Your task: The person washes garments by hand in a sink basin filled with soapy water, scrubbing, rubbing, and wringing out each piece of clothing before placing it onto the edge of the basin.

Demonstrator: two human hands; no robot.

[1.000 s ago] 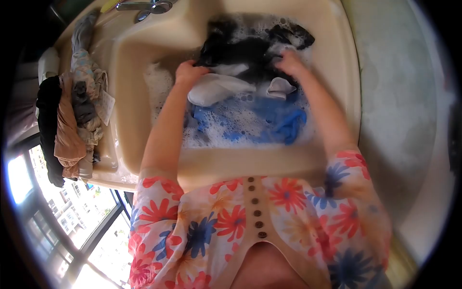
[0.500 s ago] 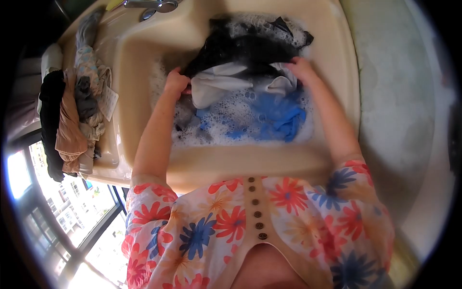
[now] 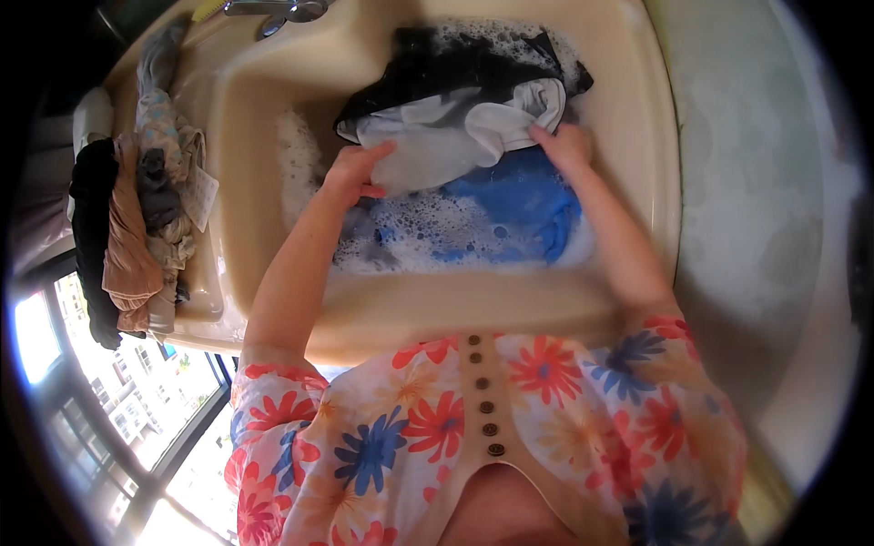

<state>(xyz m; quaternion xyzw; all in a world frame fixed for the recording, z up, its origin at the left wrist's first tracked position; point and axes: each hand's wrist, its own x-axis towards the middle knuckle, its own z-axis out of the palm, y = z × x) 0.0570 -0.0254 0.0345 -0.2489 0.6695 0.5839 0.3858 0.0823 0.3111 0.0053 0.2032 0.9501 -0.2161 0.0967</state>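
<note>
A black garment with a white inner side lies spread in the soapy basin; its black part is at the back and its white part toward me. At the white part's left edge is my left hand, thumb and fingers apart. My right hand pinches the white cloth near a turned-up white fold. Blue cloth lies in the suds just in front of the white part. Some grey cloth shows under foam at the front left of the water.
The beige basin surrounds the water. On its left ledge are piled clothes, among them a black one and a brown one. A metal tap stands at the back left. A window is at the lower left.
The white side of the black garment has been drawn toward me and shows more widely, partly over the blue cloth. My left hand has moved slightly right and its fingers have opened.
</note>
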